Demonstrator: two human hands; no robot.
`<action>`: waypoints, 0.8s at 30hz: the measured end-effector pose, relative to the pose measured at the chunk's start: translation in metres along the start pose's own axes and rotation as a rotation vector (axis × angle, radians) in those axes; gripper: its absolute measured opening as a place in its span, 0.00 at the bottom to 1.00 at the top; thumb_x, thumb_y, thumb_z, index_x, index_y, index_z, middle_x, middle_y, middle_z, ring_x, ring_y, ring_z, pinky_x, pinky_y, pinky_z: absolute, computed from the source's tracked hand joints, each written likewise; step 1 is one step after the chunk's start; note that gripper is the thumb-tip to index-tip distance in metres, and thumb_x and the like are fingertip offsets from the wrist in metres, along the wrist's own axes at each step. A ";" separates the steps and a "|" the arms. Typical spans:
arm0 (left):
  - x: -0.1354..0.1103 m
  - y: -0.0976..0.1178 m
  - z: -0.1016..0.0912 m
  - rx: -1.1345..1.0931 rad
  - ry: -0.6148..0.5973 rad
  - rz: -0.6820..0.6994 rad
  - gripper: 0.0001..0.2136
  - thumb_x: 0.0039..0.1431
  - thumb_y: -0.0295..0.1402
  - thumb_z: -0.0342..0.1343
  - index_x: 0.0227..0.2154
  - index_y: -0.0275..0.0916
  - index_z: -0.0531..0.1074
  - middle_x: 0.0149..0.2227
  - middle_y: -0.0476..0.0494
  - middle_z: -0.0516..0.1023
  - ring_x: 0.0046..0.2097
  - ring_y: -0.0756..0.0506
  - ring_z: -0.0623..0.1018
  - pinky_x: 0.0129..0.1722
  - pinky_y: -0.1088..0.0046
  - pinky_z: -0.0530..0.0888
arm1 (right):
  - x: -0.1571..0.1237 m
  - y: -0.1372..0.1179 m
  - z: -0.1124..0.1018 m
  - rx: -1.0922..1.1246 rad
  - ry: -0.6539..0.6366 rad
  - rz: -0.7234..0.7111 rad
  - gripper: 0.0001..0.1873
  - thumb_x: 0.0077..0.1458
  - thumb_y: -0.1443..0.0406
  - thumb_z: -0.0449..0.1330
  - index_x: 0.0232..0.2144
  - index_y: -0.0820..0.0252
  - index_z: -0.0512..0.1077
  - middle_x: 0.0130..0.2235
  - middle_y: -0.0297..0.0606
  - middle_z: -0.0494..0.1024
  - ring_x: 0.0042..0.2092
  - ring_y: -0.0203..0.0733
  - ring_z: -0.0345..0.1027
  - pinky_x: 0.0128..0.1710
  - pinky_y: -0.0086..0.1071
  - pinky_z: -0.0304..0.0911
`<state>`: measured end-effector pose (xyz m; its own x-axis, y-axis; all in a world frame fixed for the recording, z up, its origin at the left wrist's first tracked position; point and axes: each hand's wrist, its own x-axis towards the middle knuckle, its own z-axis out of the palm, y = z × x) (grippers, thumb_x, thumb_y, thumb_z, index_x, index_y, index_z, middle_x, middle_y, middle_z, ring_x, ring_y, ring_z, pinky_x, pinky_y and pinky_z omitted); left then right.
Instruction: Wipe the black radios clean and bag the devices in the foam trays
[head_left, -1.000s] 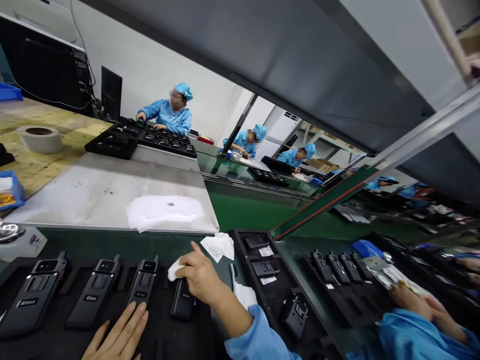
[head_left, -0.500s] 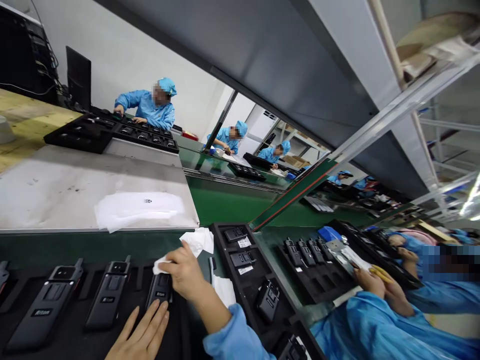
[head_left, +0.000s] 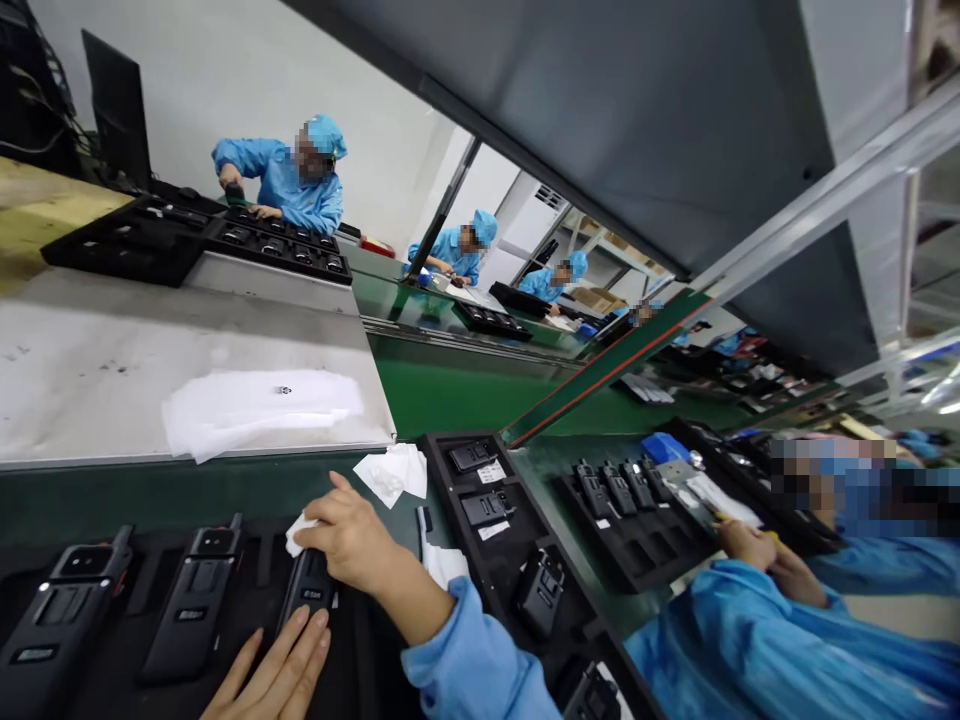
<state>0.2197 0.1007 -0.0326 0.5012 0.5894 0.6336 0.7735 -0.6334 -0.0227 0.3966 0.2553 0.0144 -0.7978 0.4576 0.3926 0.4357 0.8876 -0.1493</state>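
My right hand (head_left: 349, 540) is closed on a small white wipe (head_left: 298, 531) and presses it onto the top of a black handheld radio (head_left: 307, 590). That radio lies in a black foam tray (head_left: 150, 690) beside two more radios (head_left: 196, 595) (head_left: 64, 610). My left hand (head_left: 274, 670) lies flat on the tray with its fingers stretched out, its fingertips just below the radio under the wipe. It holds nothing.
A crumpled white wipe (head_left: 390, 472) lies on the green belt (head_left: 465, 395). A metal plate (head_left: 112, 350) carries a white sheet (head_left: 255, 405). A second tray (head_left: 495, 530) with radios sits to the right. A co-worker's hands (head_left: 757, 555) work at another tray on the right; others sit farther along the line.
The view has swung to the right. My right hand with the wipe has stayed on the radio's top, shifting slightly left; my left hand stays flat on the tray.
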 end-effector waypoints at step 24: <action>0.008 -0.001 -0.016 0.014 -0.067 -0.015 0.24 0.55 0.28 0.52 0.55 0.41 0.75 0.61 0.50 0.75 0.73 0.45 0.51 0.68 0.68 0.52 | -0.001 -0.007 -0.011 -0.012 0.027 0.035 0.15 0.60 0.74 0.59 0.36 0.53 0.83 0.40 0.34 0.78 0.39 0.38 0.71 0.69 0.48 0.53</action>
<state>0.2166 0.0975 -0.0150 0.5141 0.6314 0.5805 0.7861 -0.6177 -0.0243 0.3995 0.2482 0.0249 -0.7703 0.4870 0.4117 0.4687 0.8701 -0.1523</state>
